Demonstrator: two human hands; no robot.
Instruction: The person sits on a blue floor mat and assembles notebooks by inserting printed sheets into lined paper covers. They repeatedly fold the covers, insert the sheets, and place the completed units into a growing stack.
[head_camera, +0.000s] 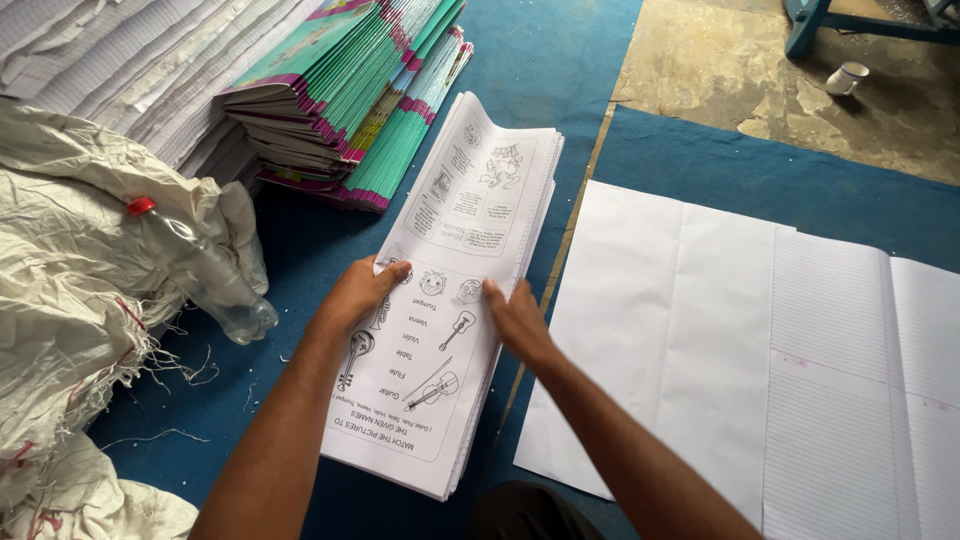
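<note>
Both forearms reach to the printed sheet stack (445, 300): left hand (355, 295) and right hand (515, 318) pinch its edges (loose grip), so sheets may fan out of alignment.

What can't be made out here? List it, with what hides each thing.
Head view only:
- Lower sheets of the printed paper stack: covered by the top sheet.
- Left hand fingers: tucked under the stack's edge.
- Right hand fingertips: hidden behind the opposite edge.
- Clear plastic bottle with red cap: contents unclear.
- Pile of teal and pink covered booklets: cut off by the top edge.
- White cup: too small for detail.
</note>
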